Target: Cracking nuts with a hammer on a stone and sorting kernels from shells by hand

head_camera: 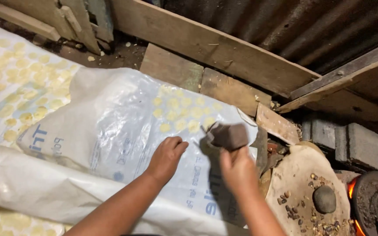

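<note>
Left hand (166, 158): resting palm-down on the translucent plastic sheet (123, 118), fingers curled loosely with the tips pressing the sheet. Its grip is slack and clamped on nothing.

Right hand (238, 168): raised just above the sheet, at 3 o'clock from the left hand and near it. Its grip is clamped on a dark block (229, 136), a brownish lump with flat faces that stands out above the fingers. The block is blurred; its material cannot be told. The block is held clear of the sheet, between the two hands' reach, at 1 o'clock from the left hand.

The plastic sheet lies spread across the floor, crumpled along its near edge. Beneath it show rows of pale yellow discs (178, 114), at 12 o'clock from the hands. A second plastic sheet (14, 83) at 10 o'clock covers more such discs.

At 4 o'clock from the right hand lies a flat round stone slab (300, 175), carrying a smooth dark round stone (324, 199) and scattered small brown kernels (296, 212). At the right edge, at 4 o'clock, a dark round stove (377, 203) shows an orange glow on its left side.

Wooden planks (215, 46) run along the top, at 12 o'clock, with grey concrete blocks (351, 142) at 3 o'clock.
</note>
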